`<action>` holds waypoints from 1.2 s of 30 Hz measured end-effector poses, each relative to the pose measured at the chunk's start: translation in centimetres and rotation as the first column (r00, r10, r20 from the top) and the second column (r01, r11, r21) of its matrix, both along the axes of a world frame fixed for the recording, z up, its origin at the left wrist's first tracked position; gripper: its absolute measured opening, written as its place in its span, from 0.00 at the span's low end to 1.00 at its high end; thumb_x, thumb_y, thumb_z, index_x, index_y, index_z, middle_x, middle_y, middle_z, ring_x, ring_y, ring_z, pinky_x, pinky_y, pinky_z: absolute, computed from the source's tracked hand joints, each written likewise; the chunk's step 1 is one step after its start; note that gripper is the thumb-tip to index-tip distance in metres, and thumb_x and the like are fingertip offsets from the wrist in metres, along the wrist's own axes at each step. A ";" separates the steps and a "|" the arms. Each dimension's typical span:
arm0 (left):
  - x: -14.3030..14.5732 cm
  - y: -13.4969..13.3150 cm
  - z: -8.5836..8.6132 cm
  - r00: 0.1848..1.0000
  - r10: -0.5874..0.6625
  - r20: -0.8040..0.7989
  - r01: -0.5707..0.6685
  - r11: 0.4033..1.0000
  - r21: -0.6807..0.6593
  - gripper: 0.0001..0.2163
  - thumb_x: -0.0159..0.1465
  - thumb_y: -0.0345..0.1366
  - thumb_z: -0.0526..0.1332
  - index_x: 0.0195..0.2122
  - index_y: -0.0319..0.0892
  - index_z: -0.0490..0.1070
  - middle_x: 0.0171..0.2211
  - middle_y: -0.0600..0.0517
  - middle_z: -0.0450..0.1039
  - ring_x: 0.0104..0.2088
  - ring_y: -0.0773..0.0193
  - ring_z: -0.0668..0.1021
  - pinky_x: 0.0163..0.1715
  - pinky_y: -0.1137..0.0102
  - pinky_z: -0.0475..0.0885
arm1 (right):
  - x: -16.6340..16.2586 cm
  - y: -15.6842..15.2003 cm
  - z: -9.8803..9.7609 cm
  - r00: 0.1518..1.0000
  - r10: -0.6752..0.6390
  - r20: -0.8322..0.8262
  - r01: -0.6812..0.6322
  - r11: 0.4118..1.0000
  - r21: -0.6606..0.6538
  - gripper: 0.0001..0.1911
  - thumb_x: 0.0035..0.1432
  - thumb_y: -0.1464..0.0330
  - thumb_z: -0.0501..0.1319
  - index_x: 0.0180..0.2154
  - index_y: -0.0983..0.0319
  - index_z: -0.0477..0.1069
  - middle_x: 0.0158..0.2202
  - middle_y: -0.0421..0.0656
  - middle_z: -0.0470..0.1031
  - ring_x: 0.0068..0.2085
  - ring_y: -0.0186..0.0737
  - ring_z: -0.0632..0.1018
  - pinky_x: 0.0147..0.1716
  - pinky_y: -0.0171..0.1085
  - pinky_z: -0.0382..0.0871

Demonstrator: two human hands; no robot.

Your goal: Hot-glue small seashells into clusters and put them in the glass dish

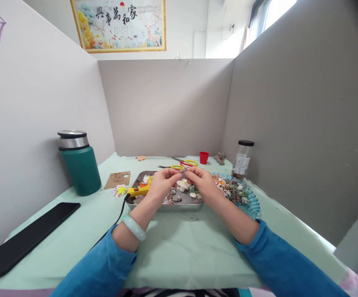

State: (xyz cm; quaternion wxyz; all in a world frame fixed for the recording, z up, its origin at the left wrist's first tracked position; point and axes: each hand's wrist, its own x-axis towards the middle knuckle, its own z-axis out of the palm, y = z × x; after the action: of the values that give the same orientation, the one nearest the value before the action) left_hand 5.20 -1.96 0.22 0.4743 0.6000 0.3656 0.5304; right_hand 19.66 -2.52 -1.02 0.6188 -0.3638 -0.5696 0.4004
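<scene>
Over the metal tray (181,207), my left hand (162,183) and my right hand (204,185) meet fingertip to fingertip. Both pinch a small greyish, shell-like piece (183,170); its exact kind is too small to make out. Below them the tray holds several shells (182,185) and small stones. A yellow hot glue gun (139,191) lies at the tray's left side, partly hidden behind my left hand, its black cord running toward me. To the right of my right hand, a blue scalloped plate (254,206) carries a heap of mixed shells (233,189).
Scissors (189,163) with red and yellow handles and a yellow-handled tool lie behind the tray, near a red cup (204,157). A lidded jar (241,163) stands right. Leftward are a green bottle (80,169), a brown board (117,180) and a black slab (30,239). Grey panels enclose the table.
</scene>
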 end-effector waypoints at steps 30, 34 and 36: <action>-0.2 -0.3 0.7 0.997 0.062 -0.034 -0.059 0.994 0.091 0.10 0.49 0.38 0.67 0.30 0.38 0.76 0.25 0.52 0.74 0.24 0.70 0.70 0.26 0.74 0.65 | 0.3 0.5 -0.6 0.990 -0.056 0.133 0.046 0.996 0.081 0.11 0.49 0.61 0.62 0.25 0.62 0.66 0.21 0.35 0.64 0.24 0.31 0.63 0.26 0.33 0.57; -0.3 -0.1 0.4 1.000 0.017 0.004 -0.017 0.996 0.083 0.10 0.49 0.38 0.67 0.30 0.38 0.76 0.25 0.52 0.73 0.23 0.71 0.69 0.26 0.75 0.64 | 0.3 0.4 -0.6 0.989 -0.058 0.138 0.046 0.995 0.092 0.11 0.49 0.61 0.61 0.26 0.62 0.67 0.21 0.35 0.64 0.24 0.31 0.64 0.26 0.33 0.57; -0.4 0.1 0.2 1.000 -0.007 0.020 0.005 0.997 0.083 0.10 0.50 0.39 0.67 0.31 0.38 0.76 0.26 0.52 0.73 0.24 0.72 0.69 0.26 0.75 0.64 | 0.3 0.4 -0.6 0.989 -0.062 0.136 0.049 0.994 0.097 0.10 0.49 0.61 0.61 0.26 0.62 0.67 0.21 0.35 0.65 0.24 0.31 0.64 0.26 0.33 0.57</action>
State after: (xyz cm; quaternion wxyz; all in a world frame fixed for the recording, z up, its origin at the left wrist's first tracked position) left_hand 4.82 -1.87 0.40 0.4542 0.6148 0.3367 0.5499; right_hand 19.98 -2.08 -1.63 0.6049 -0.3769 -0.6191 0.3296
